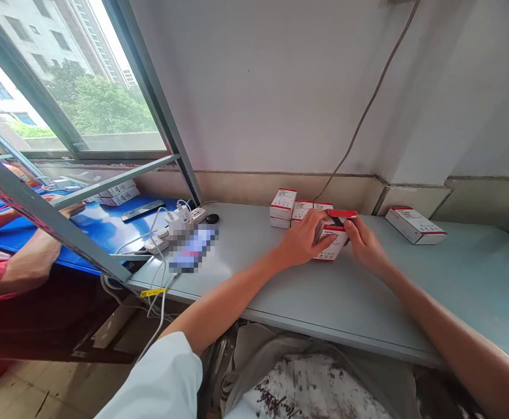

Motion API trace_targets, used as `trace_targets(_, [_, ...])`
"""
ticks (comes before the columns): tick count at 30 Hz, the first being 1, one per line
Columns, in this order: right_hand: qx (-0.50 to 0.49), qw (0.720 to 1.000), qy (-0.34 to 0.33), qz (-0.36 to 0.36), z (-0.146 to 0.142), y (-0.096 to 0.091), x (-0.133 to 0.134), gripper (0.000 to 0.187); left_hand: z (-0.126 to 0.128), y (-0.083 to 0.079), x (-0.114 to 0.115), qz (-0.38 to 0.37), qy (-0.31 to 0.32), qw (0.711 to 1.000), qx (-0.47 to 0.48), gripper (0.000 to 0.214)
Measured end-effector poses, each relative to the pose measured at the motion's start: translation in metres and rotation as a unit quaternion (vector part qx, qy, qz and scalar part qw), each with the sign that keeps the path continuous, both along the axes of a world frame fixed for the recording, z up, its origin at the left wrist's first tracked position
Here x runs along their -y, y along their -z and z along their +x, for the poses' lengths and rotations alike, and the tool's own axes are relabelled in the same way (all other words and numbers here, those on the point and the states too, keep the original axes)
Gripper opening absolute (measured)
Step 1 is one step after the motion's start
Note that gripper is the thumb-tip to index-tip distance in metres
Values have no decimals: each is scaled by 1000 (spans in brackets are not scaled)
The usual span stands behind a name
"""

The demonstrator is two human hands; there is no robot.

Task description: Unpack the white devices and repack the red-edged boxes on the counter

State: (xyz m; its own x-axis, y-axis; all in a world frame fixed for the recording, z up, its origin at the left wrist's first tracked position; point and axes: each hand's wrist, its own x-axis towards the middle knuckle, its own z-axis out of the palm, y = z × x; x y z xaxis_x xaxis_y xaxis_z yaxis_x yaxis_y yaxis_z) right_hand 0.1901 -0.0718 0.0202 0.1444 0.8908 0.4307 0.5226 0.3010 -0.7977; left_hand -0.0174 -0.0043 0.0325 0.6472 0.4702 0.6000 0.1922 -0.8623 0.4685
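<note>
The small box [333, 244] stands on the smooth grey table [368, 302] — white card with red bands, its red flap [342, 213] lifted. The left hand [306, 237] has its fingers wrapped over the box's top and the right hand [365, 244] has its fingers pressed to the side. It looks light and stiff but crushable — best held by its edges. Behind it are stacked matching boxes [283, 205], and to its right lies a lone box [414, 224].

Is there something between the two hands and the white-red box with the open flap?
Nothing visible. The left hand and the right hand both hold the box directly, and it rests on the grey table.
</note>
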Motion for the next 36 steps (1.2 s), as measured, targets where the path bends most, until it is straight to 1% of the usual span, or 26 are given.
trace_targets(6, [7, 1000, 0, -7, 1, 1, 1, 65, 0, 0, 0, -3, 5, 1000, -3, 50])
trace_targets(13, [13, 1000, -2, -11, 2, 0, 2, 66, -1, 1, -1, 1, 9, 1000, 0, 52])
trace_targets(17, [8, 1000, -11, -5, 2, 0, 1, 66, -1, 2, -2, 1, 8, 1000, 0, 52])
trace_targets(23, [7, 1000, -7, -12, 3, 1, 1, 67, -1, 1, -1, -2, 9, 1000, 0, 50])
trace_targets(36, [8, 1000, -4, -7, 2, 0, 2, 64, -1, 1, -1, 2, 7, 1000, 1, 49])
